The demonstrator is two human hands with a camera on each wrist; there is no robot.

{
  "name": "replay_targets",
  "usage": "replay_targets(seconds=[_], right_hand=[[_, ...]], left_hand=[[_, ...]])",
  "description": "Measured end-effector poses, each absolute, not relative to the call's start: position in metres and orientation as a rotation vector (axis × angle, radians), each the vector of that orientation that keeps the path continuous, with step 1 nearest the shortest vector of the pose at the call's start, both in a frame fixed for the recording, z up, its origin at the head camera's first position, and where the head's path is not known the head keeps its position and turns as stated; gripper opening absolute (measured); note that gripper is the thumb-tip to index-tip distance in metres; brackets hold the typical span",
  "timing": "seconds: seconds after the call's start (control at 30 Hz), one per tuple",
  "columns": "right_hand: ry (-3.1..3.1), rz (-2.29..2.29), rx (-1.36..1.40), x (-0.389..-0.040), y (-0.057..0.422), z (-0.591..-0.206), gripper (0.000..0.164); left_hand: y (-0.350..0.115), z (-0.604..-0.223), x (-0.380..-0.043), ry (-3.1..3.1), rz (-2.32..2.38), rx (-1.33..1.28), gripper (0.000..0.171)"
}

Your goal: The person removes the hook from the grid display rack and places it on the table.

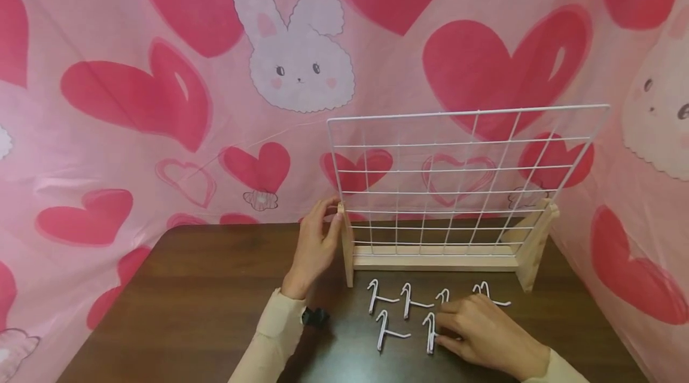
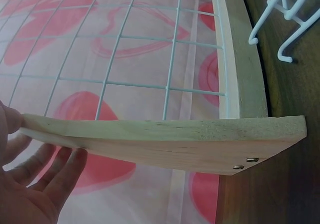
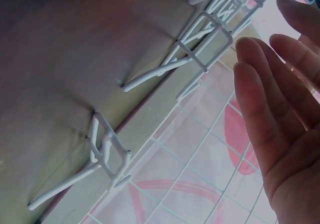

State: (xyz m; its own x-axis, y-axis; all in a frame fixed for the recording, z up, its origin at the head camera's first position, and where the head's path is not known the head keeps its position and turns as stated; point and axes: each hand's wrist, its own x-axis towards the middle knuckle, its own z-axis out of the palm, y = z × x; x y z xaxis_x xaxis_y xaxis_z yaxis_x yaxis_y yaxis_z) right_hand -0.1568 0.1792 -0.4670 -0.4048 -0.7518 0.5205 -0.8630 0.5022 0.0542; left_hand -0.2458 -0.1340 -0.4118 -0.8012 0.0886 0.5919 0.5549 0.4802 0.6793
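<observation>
A white wire grid point(image 1: 463, 170) stands in a wooden base with a side piece at each end. My left hand point(image 1: 317, 242) holds the top of the left wooden side piece point(image 2: 165, 139), thumb on one side and fingers on the other. Over the white wire hooks point(image 1: 382, 330) in front of the rack is my right hand point(image 1: 481, 332). Its fingers point(image 3: 255, 103) are nearly straight, and no hook shows between them and the thumb. In the head view the fingertips overlap the prong of a front hook point(image 1: 429, 333). Part of another hook point(image 1: 442, 296) is hidden behind the hand.
The dark wooden table point(image 1: 215, 287) bears the rack and the hooks, which lie in two rough rows. A pink cloth point(image 1: 177, 108) with hearts and rabbits hangs behind and beside it. A small black device point(image 1: 316, 316) sits at the left wrist.
</observation>
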Motion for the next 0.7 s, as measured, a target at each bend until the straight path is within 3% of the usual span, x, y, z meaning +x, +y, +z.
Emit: replay_targets(seconds=[0.7], right_hand=[[-2.236, 0.352, 1.315, -0.1561, 0.1832, -0.4609, 0.031]], left_hand=[[-0.1349, -0.4130, -0.2419, -2.187, -1.274, -0.484, 0.024]])
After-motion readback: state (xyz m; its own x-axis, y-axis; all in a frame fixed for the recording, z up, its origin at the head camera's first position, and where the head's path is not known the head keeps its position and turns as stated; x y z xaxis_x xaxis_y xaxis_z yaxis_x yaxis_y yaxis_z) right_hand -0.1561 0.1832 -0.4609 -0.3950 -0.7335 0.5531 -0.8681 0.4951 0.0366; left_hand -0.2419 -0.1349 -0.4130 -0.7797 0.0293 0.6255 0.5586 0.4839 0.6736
